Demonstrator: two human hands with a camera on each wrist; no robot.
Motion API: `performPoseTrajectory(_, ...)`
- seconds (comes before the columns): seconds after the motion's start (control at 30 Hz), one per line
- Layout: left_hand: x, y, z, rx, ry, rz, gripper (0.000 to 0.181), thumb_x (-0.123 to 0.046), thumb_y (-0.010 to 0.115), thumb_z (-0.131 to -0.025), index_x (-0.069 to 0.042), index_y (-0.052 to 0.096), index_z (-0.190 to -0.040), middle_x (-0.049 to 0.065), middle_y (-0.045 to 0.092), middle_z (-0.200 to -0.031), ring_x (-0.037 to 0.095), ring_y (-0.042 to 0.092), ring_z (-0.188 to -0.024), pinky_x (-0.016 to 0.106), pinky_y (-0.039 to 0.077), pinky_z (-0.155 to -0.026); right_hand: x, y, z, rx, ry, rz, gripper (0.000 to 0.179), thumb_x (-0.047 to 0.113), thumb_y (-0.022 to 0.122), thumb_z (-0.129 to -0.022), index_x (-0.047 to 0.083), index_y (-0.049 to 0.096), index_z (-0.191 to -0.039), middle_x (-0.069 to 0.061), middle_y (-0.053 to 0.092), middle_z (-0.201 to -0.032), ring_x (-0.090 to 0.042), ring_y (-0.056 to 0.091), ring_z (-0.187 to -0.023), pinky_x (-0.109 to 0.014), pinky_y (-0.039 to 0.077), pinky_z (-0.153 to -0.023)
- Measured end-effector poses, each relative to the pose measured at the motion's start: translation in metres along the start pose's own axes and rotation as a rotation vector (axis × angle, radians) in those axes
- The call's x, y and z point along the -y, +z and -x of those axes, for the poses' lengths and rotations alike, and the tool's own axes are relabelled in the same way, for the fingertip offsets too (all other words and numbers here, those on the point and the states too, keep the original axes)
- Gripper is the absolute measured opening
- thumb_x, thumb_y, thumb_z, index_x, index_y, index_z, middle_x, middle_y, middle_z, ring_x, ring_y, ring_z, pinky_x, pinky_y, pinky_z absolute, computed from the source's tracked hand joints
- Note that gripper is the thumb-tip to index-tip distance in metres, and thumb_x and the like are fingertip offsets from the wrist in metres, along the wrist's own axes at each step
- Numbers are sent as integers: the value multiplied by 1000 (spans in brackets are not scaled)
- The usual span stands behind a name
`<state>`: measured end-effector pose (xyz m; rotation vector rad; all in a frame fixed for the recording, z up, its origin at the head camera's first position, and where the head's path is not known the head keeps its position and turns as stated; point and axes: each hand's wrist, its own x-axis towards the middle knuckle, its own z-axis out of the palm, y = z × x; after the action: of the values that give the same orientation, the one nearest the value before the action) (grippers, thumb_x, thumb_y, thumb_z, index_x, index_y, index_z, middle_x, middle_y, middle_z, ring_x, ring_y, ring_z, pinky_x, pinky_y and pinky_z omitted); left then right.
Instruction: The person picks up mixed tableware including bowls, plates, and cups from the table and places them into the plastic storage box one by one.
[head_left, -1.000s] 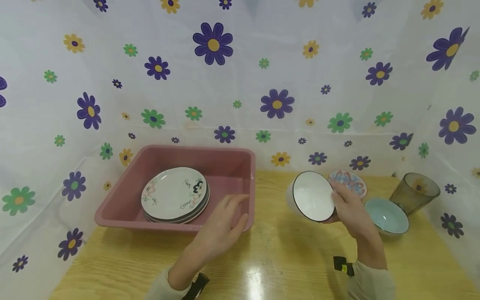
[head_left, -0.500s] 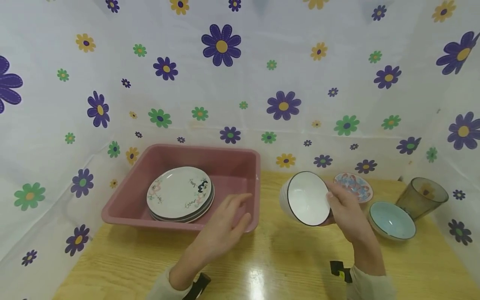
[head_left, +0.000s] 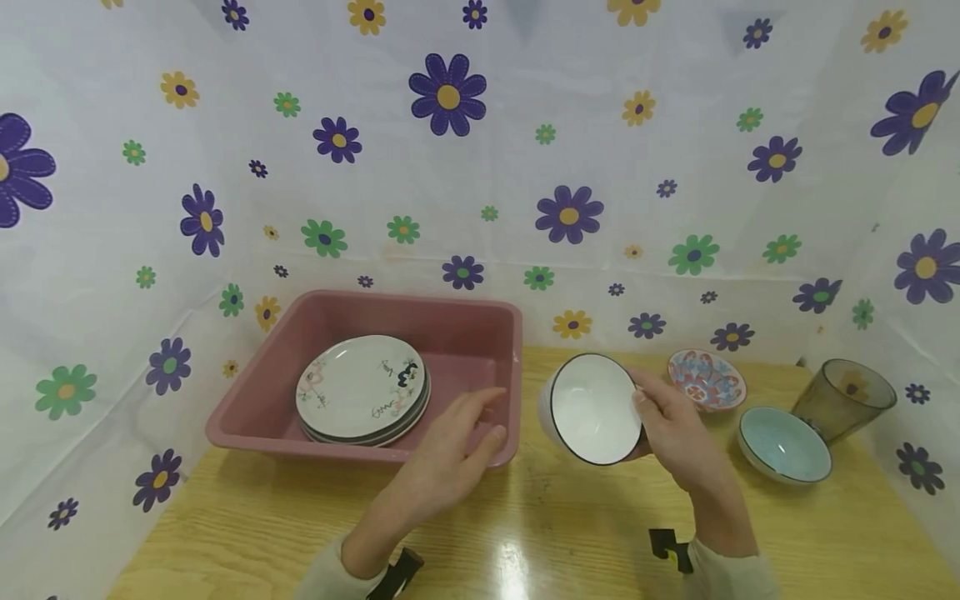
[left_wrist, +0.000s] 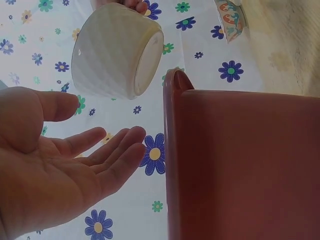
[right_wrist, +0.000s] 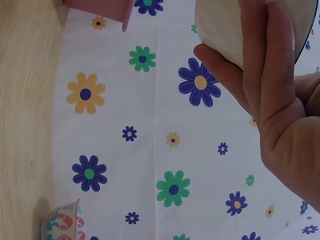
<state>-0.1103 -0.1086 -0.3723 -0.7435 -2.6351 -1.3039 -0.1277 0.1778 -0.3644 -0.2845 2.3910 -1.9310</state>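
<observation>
My right hand grips a white bowl with a dark rim by its right side. The bowl is tilted in the air above the table, its inside facing me; its ribbed outer wall shows in the left wrist view. My left hand hovers over the front right edge of a pink plastic basin, fingers extended, holding nothing. Inside the basin lies a stack of plates, the top one white with a floral and black pattern. In the right wrist view, fingers spread along the bowl's outside.
On the table's right side stand a red-and-blue patterned bowl, a light blue bowl and a tilted-looking brownish glass. A flower-printed sheet hangs behind and along both sides of the wooden table.
The right hand has carried the white bowl left, toward the basin, and slightly nearer. The left hand has stayed nearly still. The view has shifted a little.
</observation>
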Motion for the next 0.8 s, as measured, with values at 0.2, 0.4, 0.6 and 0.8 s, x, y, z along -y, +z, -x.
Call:
performPoseTrajectory(0.2, 0, 0, -1, 14, 9, 38, 47, -19, 56, -101, -3, 45, -144, 17, 58, -130, 31, 58, -115, 46, 51, -96, 5, 11, 2, 22, -4, 16, 43, 4, 30, -107, -5, 36, -149, -36, 48, -133, -28, 70, -78, -41, 60, -56)
performPoseTrajectory(0.4, -1, 1, -1, 42, -11, 103, 49, -26, 49, -105, -6, 40, -148, 14, 55, -137, 26, 56, -122, 44, 48, -102, 10, 21, 4, 70, -6, 39, 42, 6, 31, -108, -3, 40, -148, -33, 46, -138, -30, 70, -82, -39, 60, -56)
performPoseTrajectory(0.6, -3, 0, 0, 70, -26, 186, 47, -29, 44, -107, -11, 40, -150, 7, 57, -137, 20, 56, -124, 41, 47, -104, 10, 29, 4, 100, -11, 21, 41, 6, 32, -108, -2, 42, -147, -32, 47, -138, -28, 71, -78, -41, 60, -54)
performPoseTrajectory(0.8, -4, -1, 2, 97, -39, 240, 49, -33, 43, -107, -12, 39, -150, 8, 55, -137, 19, 58, -120, 36, 53, -96, 9, 32, 5, 109, -34, 12, 41, 6, 33, -108, -4, 42, -146, -34, 48, -137, -28, 71, -77, -40, 60, -53)
